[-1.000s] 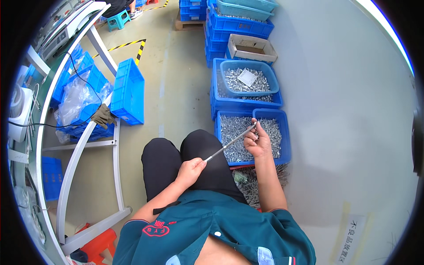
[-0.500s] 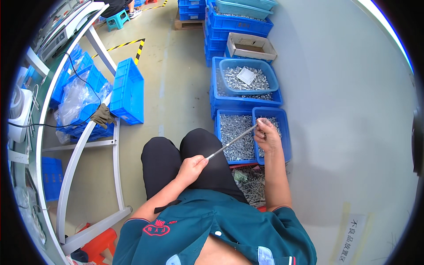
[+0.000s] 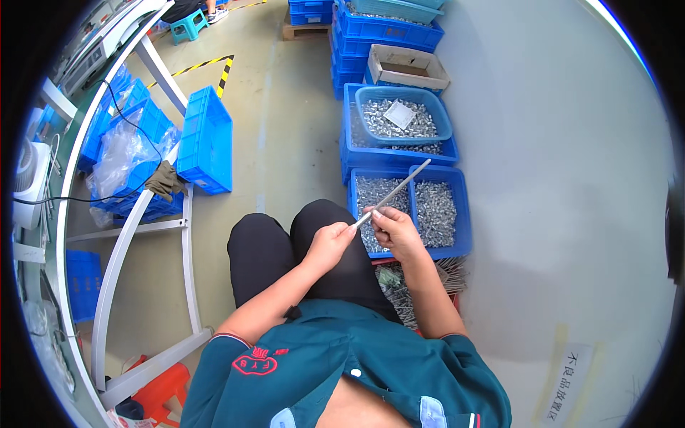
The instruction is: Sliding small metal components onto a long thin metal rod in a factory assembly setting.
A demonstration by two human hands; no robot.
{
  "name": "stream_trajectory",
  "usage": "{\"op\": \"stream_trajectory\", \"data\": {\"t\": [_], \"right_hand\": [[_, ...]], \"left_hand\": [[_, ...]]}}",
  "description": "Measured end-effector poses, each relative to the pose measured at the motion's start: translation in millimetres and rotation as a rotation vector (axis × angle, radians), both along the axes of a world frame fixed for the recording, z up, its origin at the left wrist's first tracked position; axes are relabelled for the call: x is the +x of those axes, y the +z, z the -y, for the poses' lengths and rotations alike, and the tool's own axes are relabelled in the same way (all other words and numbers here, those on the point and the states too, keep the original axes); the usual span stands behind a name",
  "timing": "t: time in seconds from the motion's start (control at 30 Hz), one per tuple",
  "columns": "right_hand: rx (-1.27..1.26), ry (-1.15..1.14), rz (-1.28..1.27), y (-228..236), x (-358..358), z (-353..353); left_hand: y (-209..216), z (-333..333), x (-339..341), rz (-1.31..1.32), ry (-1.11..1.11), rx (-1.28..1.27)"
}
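A thin grey metal rod (image 3: 404,184) slants up and to the right in front of my knees, its far end free above the bins. The near end is gripped by my left hand (image 3: 330,248), fingers closed round it. Just ahead of that grip, my right hand (image 3: 398,232) pinches at the rod with thumb and fingers; any small part between them is hidden. Beyond and below the hands, a blue bin (image 3: 465,214) holds small shiny metal parts (image 3: 435,212) in two sections. Several loose metal rods (image 3: 449,277) lie beneath it, beside my right forearm.
Behind the bin stands another blue crate (image 3: 449,155) with a lighter blue basket (image 3: 367,128) of small metal parts. A cardboard box (image 3: 408,68) and stacked blue crates (image 3: 389,36) follow. On the left are a metal-framed bench (image 3: 114,285) and a tilted blue crate (image 3: 205,143). A wall (image 3: 556,178) borders the right.
My right hand has come back along the rod from its far end to near my left hand. The rod's far end has risen slightly, and my left hand has shifted forward and right.
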State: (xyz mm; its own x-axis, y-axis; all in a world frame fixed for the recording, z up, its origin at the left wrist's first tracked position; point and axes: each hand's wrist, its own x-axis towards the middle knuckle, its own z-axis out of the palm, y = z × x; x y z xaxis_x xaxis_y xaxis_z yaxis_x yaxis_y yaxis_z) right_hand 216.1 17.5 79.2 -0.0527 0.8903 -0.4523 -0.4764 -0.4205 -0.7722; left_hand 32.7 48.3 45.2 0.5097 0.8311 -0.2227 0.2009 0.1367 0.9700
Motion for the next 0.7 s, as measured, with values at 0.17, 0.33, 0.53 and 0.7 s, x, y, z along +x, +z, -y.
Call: {"op": "stream_trajectory", "data": {"t": [0.17,0.33,0.53,0.7], "right_hand": [[-0.053,-0.184,-0.168,-21.4,30.2,0.7],[-0.141,-0.235,-0.373,-57.1,50.1,1.0],[-0.035,-0.202,-0.622,-57.3,57.4,-1.4],[0.01,-0.272,-0.746,-49.5,64.2,-6.1]], "left_hand": [[4.8,3.0,-7.5,0.042,0.004,-0.039],[0.7,10.2,-25.9,0.017,0.01,-0.037],[-4.1,21.8,-50.5,-0.074,0.008,0.015],[-1.0,29.7,-58.1,-0.138,0.005,0.069]]}}
